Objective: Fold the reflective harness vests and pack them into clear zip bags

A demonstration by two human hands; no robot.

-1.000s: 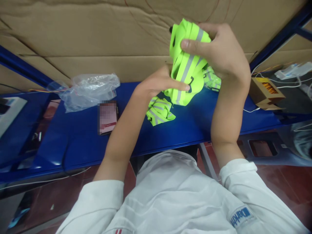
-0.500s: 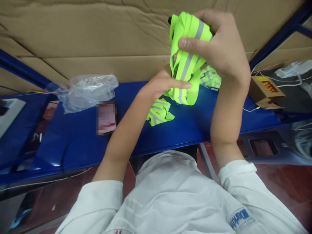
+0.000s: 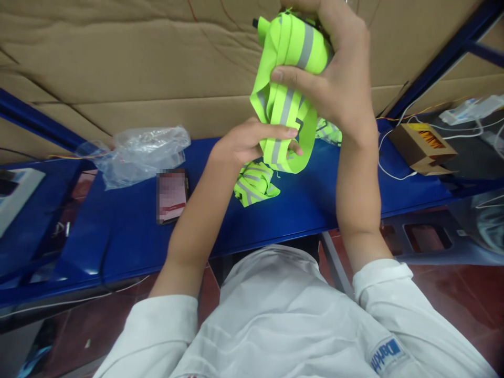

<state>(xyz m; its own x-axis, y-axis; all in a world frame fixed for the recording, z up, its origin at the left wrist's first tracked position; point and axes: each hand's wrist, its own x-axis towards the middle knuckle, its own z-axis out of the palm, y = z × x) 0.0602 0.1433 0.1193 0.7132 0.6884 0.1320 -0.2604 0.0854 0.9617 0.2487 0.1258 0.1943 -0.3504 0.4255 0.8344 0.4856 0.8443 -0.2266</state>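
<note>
Raised above the blue table, a looped bundle of neon yellow reflective strap (image 3: 289, 100) with grey stripes is held between both hands. My right hand (image 3: 334, 73) grips its upper part, thumb across the front and fingers behind. Lower down, my left hand (image 3: 252, 139) pinches the bottom loops, with its fingers partly inside them. A black end piece sticks out at the bundle's top left. Below my left hand, a second folded reflective strap bundle (image 3: 256, 184) lies on the table. Another reflective bundle (image 3: 328, 131) shows behind, partly hidden by the held one and my right arm.
On the blue table (image 3: 134, 247) lie a clear plastic bag (image 3: 145, 152) and a phone (image 3: 172, 196) at the left. An open cardboard box (image 3: 423, 147) and white cables stand at the right. A cardboard wall (image 3: 137, 63) rises behind, with blue frame posts on both sides.
Both hands and the strap bundle have shifted left, the right hand also slightly up. The lower loop hangs more open. The bundles on the table stay put.
</note>
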